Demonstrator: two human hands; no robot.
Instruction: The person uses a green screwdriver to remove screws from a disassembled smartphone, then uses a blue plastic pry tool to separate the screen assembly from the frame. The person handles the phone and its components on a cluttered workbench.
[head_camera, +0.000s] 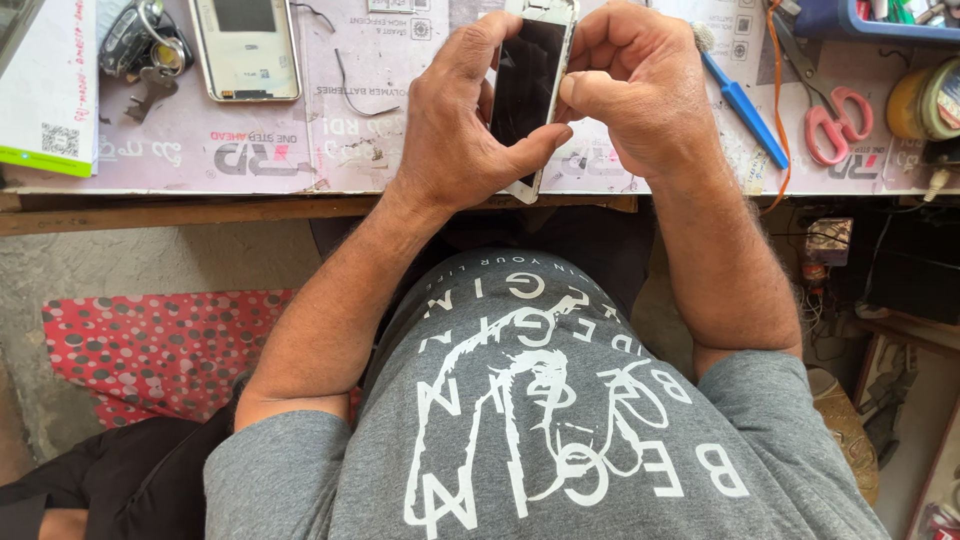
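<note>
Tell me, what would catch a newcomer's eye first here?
First, the two hands at top centre: the left hand and right hand both have a grip on a white phone with a dark screen, held over the bench edge. To the right lie pink-handled scissors and a blue tool. At top left rests an opened phone back beside a bunch of keys.

A white smartphone (528, 85) with a dark screen is held over the edge of the bench (300, 150) between both hands. The left hand (455, 120) is wrapped around its left side, the thumb pressed at the lower right edge. The right hand (640, 90) is closed on the right edge. A phone back shell (245, 48) is seen to the left, keys (140, 45) beside it. Pink-handled scissors (830, 115) and a blue tool (742, 108) are laid to the right.
</note>
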